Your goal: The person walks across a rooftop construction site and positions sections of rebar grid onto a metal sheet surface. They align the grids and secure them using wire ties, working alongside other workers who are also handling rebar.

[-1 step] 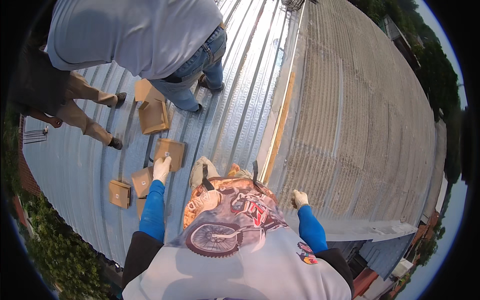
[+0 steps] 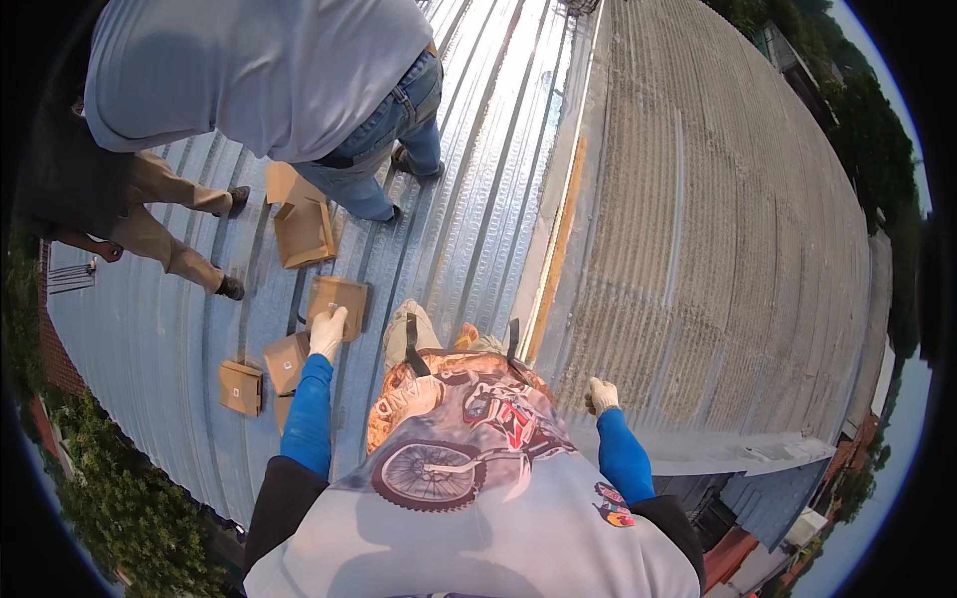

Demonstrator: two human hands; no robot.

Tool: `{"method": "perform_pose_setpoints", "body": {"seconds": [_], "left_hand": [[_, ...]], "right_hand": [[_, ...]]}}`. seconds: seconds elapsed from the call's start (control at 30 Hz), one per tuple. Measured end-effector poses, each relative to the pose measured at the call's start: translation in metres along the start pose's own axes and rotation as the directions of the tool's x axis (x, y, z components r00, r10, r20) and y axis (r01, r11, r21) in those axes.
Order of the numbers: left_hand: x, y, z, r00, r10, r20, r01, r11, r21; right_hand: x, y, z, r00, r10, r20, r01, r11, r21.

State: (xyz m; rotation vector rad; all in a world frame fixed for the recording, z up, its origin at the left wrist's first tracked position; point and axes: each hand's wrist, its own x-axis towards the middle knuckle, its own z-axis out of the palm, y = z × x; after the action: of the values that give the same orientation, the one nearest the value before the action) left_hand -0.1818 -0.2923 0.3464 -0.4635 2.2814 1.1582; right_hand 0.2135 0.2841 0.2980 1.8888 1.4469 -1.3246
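Observation:
My left hand, in a pale glove, is closed in front of the near edge of a flat brown cardboard box. Whether it touches the box I cannot tell, and its curled fingers hide anything inside them. Beside that wrist lies another cardboard box. Over the weathered corrugated roofing on the right, my gloved right hand makes a fist at the end of a blue sleeve. What it holds, if anything, is hidden.
An opened cardboard box lies farther off, near a person in jeans. Another person in tan trousers stands at the left. A small closed box rests on the ribbed metal roof. A wooden strip runs along the roof joint.
The view has shifted slightly. My left hand has shifted a little to the right over the box edge, and my right fist has turned slightly. The boxes lie as before.

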Motion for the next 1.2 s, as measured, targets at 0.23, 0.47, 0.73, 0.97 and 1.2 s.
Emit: {"method": "perform_pose_setpoints", "body": {"seconds": [0.23, 0.47, 0.73, 0.97, 1.2], "left_hand": [[0.026, 0.089, 0.089, 0.946, -0.026, 0.324, -0.072, 0.956, 0.285], [0.079, 0.274, 0.148, 0.937, 0.109, 0.333, -0.233, 0.903, 0.361], [0.126, 0.518, 0.197, 0.853, 0.374, 0.364, -0.454, 0.877, 0.161], [0.214, 0.633, 0.243, 0.882, 0.337, 0.330, -0.368, 0.929, 0.033], [0.364, 0.709, 0.256, 0.978, 0.084, 0.193, -0.127, 0.966, 0.224]], "right_hand": [[0.004, -0.070, -0.001, 0.997, -0.006, 0.072, 0.004, 0.999, 0.032], [0.034, -0.265, 0.035, 0.971, -0.162, 0.178, 0.170, 0.985, -0.033], [0.045, -0.445, 0.001, 0.961, -0.227, 0.159, 0.222, 0.974, 0.044], [0.107, -0.546, -0.026, 0.972, -0.113, 0.205, 0.138, 0.984, -0.114], [0.199, -0.768, -0.040, 0.967, -0.005, 0.253, 0.092, 0.939, -0.331]]}}
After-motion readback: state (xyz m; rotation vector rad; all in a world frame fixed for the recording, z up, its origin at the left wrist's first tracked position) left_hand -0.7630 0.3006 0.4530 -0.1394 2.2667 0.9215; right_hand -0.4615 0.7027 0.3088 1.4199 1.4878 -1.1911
